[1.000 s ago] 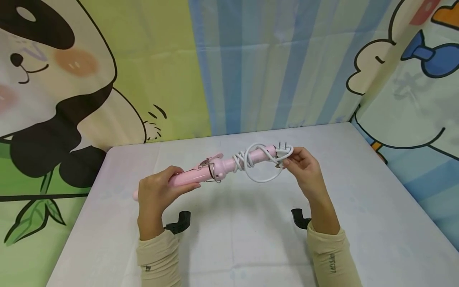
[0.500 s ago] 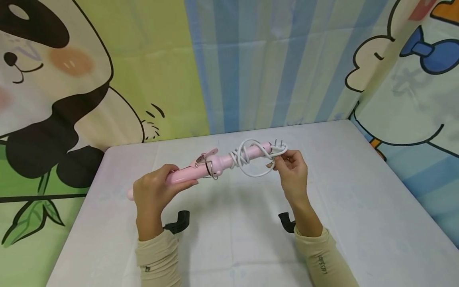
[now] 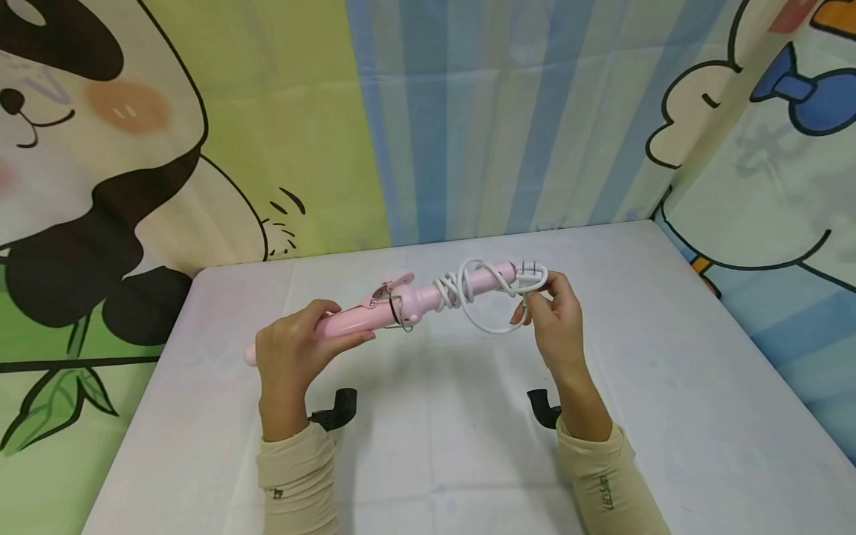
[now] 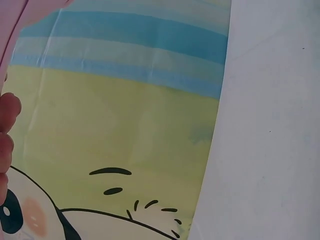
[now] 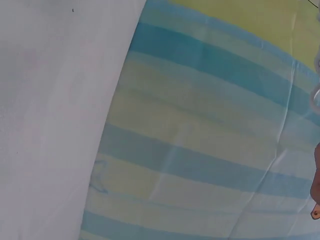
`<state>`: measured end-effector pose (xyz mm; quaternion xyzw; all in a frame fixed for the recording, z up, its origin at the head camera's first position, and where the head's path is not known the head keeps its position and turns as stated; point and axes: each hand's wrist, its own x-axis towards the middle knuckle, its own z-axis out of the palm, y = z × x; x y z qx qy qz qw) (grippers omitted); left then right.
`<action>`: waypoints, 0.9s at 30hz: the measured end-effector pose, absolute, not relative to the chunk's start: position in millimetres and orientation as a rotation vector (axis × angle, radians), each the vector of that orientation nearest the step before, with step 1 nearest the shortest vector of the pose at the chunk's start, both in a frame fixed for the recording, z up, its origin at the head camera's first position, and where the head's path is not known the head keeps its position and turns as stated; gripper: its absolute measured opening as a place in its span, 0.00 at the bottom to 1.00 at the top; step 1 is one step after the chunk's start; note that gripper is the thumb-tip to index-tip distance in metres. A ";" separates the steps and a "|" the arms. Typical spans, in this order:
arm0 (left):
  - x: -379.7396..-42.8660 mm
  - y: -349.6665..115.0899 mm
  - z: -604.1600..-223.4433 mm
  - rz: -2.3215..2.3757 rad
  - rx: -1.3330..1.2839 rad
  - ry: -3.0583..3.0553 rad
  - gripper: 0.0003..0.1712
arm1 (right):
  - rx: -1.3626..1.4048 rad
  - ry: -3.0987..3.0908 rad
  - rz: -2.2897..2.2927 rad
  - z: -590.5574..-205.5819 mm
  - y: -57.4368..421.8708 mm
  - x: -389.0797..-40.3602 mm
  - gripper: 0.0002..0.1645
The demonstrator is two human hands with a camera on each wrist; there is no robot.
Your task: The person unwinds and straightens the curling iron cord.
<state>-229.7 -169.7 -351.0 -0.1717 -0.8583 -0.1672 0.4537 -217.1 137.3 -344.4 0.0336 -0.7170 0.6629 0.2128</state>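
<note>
"Slightly rightward since half a second ago: the person's left hand (image 3: 287, 353), the right hand (image 3: 560, 319) and, between them, the glossy pink rod-shaped curling iron (image 3: 354, 321)."

"What does that mean for the work in hand?"

"Little, I'd judge. The slim white flexible cord (image 3: 449, 291) is wound around the pink cylindrical handle (image 3: 484, 281) as it was, a loose loop hanging below, and the care seems to be at the plug end."

"Where is the iron, exactly?"

"Held up over the white cloth-covered table (image 3: 435, 438), slanting, its cord end higher in the head view."

"And the hands?"

"Left: thumb along the near side of the iron, fingers wrapped behind it. Right: thumb and finger pinch the cord just beside the white two-pin plug (image 3: 528, 276); exactly which strand they have, I can't tell."

"Do the wrist views add anything?"

"The left one does: three fingertips (image 4: 9, 112) stacked along the pink edge, which the head view hides. The right one catches only a sliver of cord and a bit of finger at its border. For the plug and the thin metal wire stand (image 3: 397, 316), only the head view serves."
</note>
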 end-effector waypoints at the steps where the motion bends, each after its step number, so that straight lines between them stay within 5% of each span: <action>1: -229.6 -170.3 -351.0 -0.409 -0.424 -2.124 0.44 | 0.080 -2.041 1.757 -344.1 136.2 -216.7 0.12; 6: -226.2 -175.3 -348.9 -0.395 -0.407 -2.141 0.44 | 0.074 -2.157 1.478 -336.6 128.5 -212.6 0.12; 21: -227.0 -178.8 -349.3 -0.430 -0.423 -2.128 0.44 | 0.331 -2.058 1.551 -351.0 137.0 -219.0 0.20; 27: -226.7 -174.4 -348.6 -0.421 -0.412 -2.136 0.44 | 0.219 -2.006 1.568 -354.9 121.3 -216.4 0.28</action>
